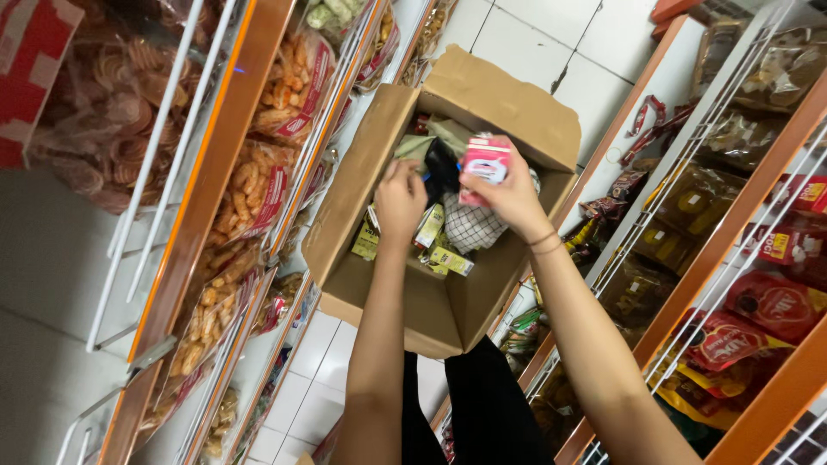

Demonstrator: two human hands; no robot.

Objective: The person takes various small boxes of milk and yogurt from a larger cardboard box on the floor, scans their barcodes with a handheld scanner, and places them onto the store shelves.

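Our right hand (510,196) has its fingers clamped on a small pink carton (487,161), held above the open cardboard box (362,164). Our left hand (400,203) reaches into the box with fingers curled together among yellow packets (451,261); whether they hold anything we cannot tell. Snack bags (293,86) hang on shelves alongside.

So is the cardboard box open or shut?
Open: the cardboard box has its flaps folded outward, and small packets show inside.
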